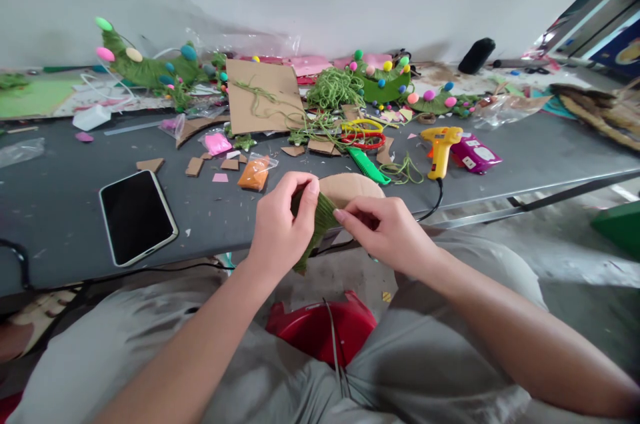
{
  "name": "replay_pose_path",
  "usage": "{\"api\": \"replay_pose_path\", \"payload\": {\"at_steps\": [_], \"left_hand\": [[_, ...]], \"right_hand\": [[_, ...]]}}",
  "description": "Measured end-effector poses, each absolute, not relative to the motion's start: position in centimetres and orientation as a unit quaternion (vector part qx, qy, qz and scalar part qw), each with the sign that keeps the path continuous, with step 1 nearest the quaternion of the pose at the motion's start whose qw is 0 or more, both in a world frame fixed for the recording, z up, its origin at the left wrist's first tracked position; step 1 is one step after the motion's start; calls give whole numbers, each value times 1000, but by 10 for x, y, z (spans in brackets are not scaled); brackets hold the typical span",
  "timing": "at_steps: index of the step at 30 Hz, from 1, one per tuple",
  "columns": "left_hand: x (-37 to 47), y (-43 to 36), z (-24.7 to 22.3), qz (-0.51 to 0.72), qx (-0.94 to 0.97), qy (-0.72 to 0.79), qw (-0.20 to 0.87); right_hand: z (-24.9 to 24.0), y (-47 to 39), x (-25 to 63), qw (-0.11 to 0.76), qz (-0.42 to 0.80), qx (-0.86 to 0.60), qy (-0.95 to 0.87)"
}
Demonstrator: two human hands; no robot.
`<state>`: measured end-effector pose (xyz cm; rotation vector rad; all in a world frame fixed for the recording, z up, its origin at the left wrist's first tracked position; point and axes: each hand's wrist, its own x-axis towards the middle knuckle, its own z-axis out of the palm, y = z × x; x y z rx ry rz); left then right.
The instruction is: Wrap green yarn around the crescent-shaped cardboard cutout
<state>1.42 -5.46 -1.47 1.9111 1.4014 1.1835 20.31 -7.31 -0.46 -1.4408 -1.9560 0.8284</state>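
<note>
Between my hands is a curved cardboard piece (353, 188), partly wrapped in green yarn (323, 221), held at the table's front edge. My left hand (283, 227) is closed around the wrapped part, thumb on top. Thumb and fingers of my right hand (393, 234) pinch at the right edge of the wrapping, where the yarn strand itself is too fine to make out. Just beyond lie a green-handled cutter (367, 165), red-handled scissors (364, 140) and a loose length of green yarn (404, 171).
A yellow glue gun (441, 149) stands by a purple power strip (477, 153) at right. A phone (137, 217) lies at left. Behind are a cardboard sheet (265, 97), a yarn heap (334, 89) and green crescents with coloured balls (145, 67). Below is a red stool (323, 331).
</note>
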Motion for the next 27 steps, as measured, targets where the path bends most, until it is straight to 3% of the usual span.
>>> {"api": "replay_pose_path", "payload": {"at_steps": [6, 18, 23, 27], "left_hand": [[15, -60, -16, 482, 706, 501, 138], [17, -59, -22, 549, 691, 464, 82], [20, -56, -23, 587, 644, 461, 169], [17, -52, -20, 571, 590, 484, 302]], "right_hand": [[-2, -74, 198, 324, 463, -547, -617], [-20, -67, 194, 410, 563, -539, -473], [-27, -62, 194, 452, 559, -525, -455], [-22, -59, 200, 426, 553, -525, -487]]}}
